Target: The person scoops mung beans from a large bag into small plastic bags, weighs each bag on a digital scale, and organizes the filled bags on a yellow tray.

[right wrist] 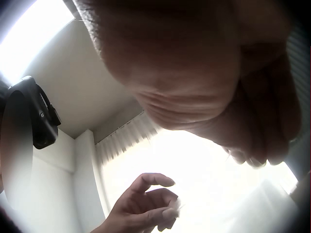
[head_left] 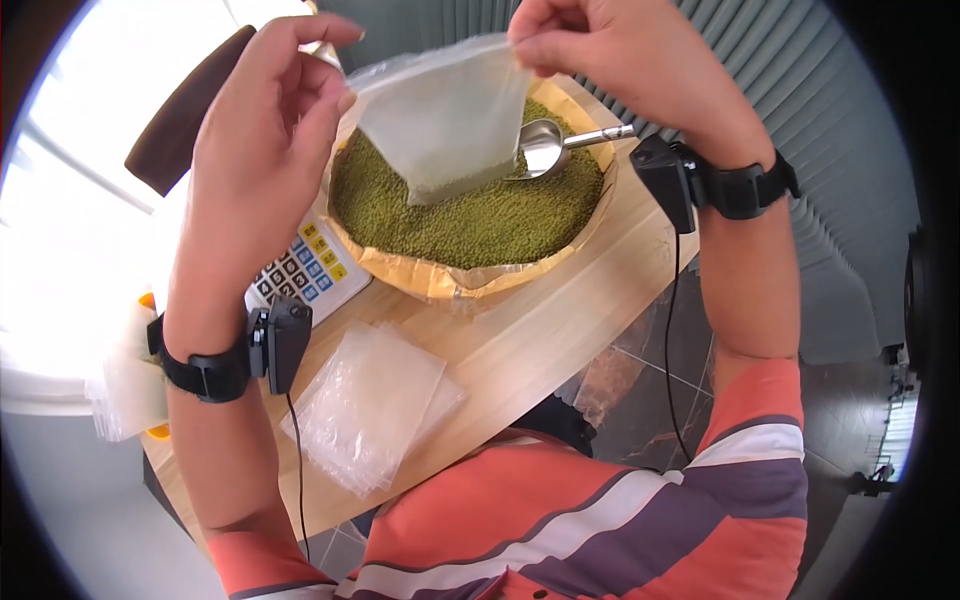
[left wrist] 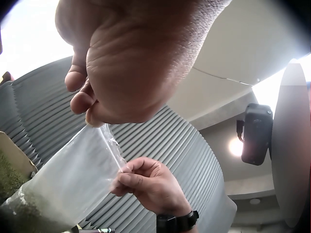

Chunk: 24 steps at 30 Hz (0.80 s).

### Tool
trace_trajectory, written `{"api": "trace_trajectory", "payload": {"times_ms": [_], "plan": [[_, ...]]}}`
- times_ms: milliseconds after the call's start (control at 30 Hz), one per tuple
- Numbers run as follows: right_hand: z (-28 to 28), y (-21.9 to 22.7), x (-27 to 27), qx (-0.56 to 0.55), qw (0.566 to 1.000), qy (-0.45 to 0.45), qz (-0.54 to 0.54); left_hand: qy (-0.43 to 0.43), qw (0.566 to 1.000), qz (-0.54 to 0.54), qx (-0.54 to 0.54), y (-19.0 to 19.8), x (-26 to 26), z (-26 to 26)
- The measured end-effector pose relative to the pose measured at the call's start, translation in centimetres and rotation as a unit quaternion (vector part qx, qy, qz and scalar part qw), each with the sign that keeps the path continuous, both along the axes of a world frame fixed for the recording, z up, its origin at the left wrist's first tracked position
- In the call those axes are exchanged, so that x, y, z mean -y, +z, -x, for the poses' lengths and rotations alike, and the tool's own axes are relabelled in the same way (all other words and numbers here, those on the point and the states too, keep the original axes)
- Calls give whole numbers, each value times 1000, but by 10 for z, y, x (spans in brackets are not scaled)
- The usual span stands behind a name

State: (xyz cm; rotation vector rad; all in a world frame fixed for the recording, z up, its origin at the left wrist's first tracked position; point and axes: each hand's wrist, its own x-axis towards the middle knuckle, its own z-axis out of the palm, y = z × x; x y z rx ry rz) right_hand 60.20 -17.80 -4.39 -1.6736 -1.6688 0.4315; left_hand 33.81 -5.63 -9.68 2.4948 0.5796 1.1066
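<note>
A clear plastic bag (head_left: 440, 110) hangs between both hands over a paper sack (head_left: 440, 283) of green mung beans (head_left: 470, 235). Thumb and fingertips of the left hand (head_left: 255, 135) pinch its upper left corner, with the index finger lifted away. At the opposite upper corner, the right hand (head_left: 625, 55) pinches the plastic between thumb and curled fingers. Some beans show along the bag's lower end (left wrist: 22, 211). Behind its right side, a metal scoop (head_left: 545, 150) lies in the beans, handle pointing right across the sack's rim.
Left of the sack stands a device with a number keypad (head_left: 300, 270). Several flat plastic bags (head_left: 375, 400) lie on the wooden table (head_left: 520, 350) near its front edge. A dark brown object (head_left: 185, 120) is at the upper left. Grey ribbed panelling (head_left: 820, 200) rises behind.
</note>
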Motion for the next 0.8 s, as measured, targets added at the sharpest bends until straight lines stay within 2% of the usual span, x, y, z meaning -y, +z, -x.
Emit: {"api": "trace_trajectory", "payload": {"times_ms": [33, 67, 133, 167, 300, 367, 400, 467, 500, 600, 667, 700, 767, 800], "plan": [[4, -1, -3, -2, 999, -42, -16, -13, 1000, -20, -1, 1, -3, 3], [11, 2, -3, -4, 999, -32, -12, -4, 1000, -17, -4, 3, -4, 5], [24, 8, -1, 5, 995, -98, -33, -3, 1000, 19, -23, 11, -1, 8], [19, -4, 0, 31, 992, -28, -121, 13, 998, -53, 9, 27, 16, 5], [33, 2, -10, 16, 993, -20, -119, 27, 1000, -13, -3, 18, -6, 17], [59, 15, -10, 27, 993, -94, -60, 140, 965, -195, -110, 33, 22, 21], [63, 12, -9, 25, 994, -87, -61, 147, 963, -195, -112, 42, 26, 29], [70, 3, -7, 77, 983, -17, -167, 157, 982, -29, -102, 56, 32, 41], [76, 3, -6, 75, 983, -12, -167, 201, 971, -73, -104, 49, 33, 42], [95, 4, -14, 137, 969, 6, -207, 209, 971, -62, -102, 54, 23, 70], [109, 3, -28, 65, 971, 18, -229, 228, 965, -77, -102, 56, 16, 86], [117, 9, -35, 65, 971, 23, -230, 240, 961, -94, -103, 58, 13, 93], [135, 28, -49, -5, 994, -4, -108, 263, 951, -128, -105, 61, 7, 108], [136, 26, -58, -5, 994, 1, -109, 274, 945, -145, -107, 63, 3, 115]]}}
